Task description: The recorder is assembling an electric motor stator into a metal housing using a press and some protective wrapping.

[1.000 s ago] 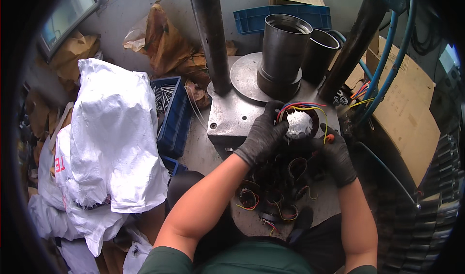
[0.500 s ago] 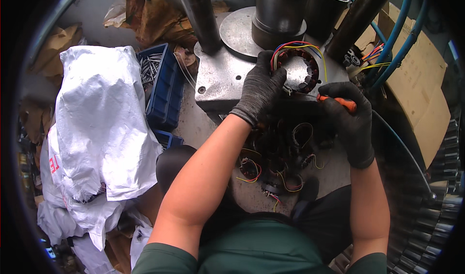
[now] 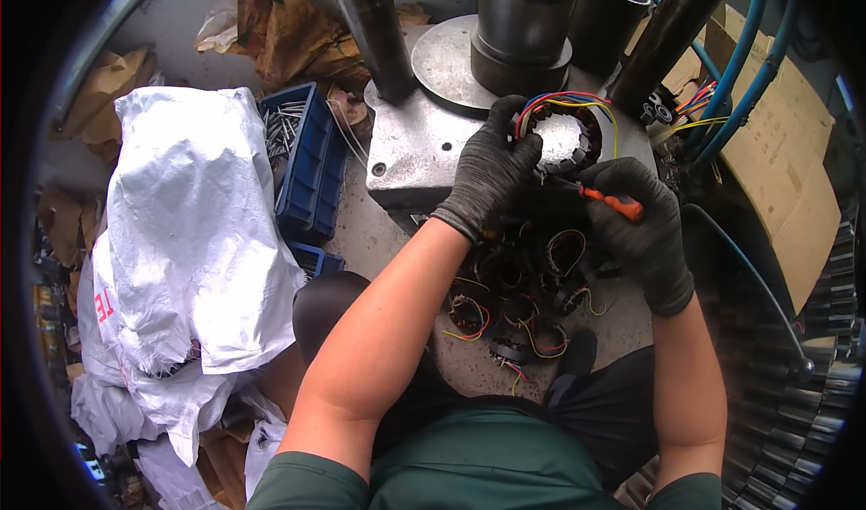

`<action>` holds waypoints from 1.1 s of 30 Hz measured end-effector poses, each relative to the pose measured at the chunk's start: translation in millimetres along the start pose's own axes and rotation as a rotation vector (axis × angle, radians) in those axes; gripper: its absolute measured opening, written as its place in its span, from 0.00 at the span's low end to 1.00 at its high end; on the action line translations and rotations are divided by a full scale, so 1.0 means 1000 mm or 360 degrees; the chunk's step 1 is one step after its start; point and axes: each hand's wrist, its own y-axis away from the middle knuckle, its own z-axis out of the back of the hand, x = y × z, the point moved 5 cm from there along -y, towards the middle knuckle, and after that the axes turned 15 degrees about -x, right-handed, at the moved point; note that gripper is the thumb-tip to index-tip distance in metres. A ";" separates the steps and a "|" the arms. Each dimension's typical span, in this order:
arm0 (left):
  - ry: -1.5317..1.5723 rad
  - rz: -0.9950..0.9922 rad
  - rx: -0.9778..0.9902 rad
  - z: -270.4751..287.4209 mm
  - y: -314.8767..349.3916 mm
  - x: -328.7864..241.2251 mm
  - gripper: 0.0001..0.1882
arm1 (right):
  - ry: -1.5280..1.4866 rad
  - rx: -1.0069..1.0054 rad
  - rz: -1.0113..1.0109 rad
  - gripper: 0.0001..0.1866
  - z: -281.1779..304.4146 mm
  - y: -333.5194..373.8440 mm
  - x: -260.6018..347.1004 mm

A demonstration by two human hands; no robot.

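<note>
Held with the left hand [image 3: 492, 167], gloved in dark grey knit, the left side of a dark ring-shaped core of metal and wound coils [image 3: 593, 140]. Closed the right hand [image 3: 640, 226], in a matching glove, round a slim orange-handled screwdriver [image 3: 615, 204], aimed leftward at the ring's near edge. Could not tell about contact at the tip. Had the ring at the front right of a thick grey steel block [image 3: 410, 154], resting on top or just above; could not tell which.

Judged the ring rather heavy for its bulk and stiff in the body, yet delicate at the windings and soft at the thin red, blue and yellow wires [image 3: 566, 97]. Seemed best to grip by the outer rim, clear of wires and coils, firmly in case of slickness. Judged the screwdriver light and rigid, best taken by the handle.

Counted one ring in hand, one screwdriver, and at least five similar dark wired rings [image 3: 507, 350] on the grey floor [image 3: 359, 221], too overlapped for an exact figure. Counted also two dark upright metal columns [image 3: 370, 32], two dark metal cylinders [image 3: 526, 32], one flat round steel plate [image 3: 442, 64], two blue hoses [image 3: 769, 64] and one long blue plastic bin of metal rods [image 3: 311, 185].
</note>
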 end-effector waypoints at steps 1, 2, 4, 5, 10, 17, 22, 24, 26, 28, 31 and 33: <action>-0.0010 0.0001 0.0016 -0.001 0.001 0.000 0.30 | 0.0001 -0.0002 0.0000 0.10 0.001 -0.001 -0.001; -0.0020 0.0002 0.0032 -0.002 0.001 -0.001 0.30 | 0.0068 0.0013 0.0027 0.10 0.002 -0.002 -0.001; -0.0009 -0.0041 0.0036 -0.002 0.004 -0.005 0.30 | 0.0134 0.0025 0.0054 0.11 0.003 -0.005 0.002; 0.0003 -0.0082 0.0037 -0.002 0.005 -0.007 0.30 | 0.0139 0.0030 -0.0142 0.10 0.001 -0.008 0.002; -0.0010 -0.0113 0.0029 -0.006 0.006 -0.007 0.30 | 0.0061 -0.0025 -0.0503 0.07 0.007 -0.019 -0.012; 0.0060 -0.0076 0.0037 -0.004 0.005 -0.005 0.31 | 0.0073 0.0182 -0.0483 0.12 0.010 -0.026 -0.007; -0.0110 -0.0281 0.0061 -0.010 0.008 -0.012 0.31 | -0.0106 0.0009 -0.0812 0.10 0.016 -0.035 -0.026; -0.0031 -0.0267 0.0065 -0.013 0.009 -0.011 0.31 | -0.0032 -0.0010 -0.0707 0.07 0.018 -0.038 -0.037; -0.0105 -0.0438 0.0028 -0.013 0.012 -0.018 0.30 | -0.0070 -0.0022 -0.0735 0.07 0.020 -0.040 -0.039; -0.0137 -0.0415 0.0031 -0.011 0.013 -0.025 0.30 | -0.0108 -0.0035 -0.0760 0.07 0.024 -0.039 -0.044; -0.0163 -0.0430 0.0040 -0.010 0.013 -0.030 0.30 | 0.0337 0.0161 0.0259 0.07 0.026 -0.038 -0.027; -0.0159 -0.0466 0.0056 -0.010 0.013 -0.030 0.29 | -0.0240 0.0111 -0.0675 0.07 0.030 -0.034 -0.045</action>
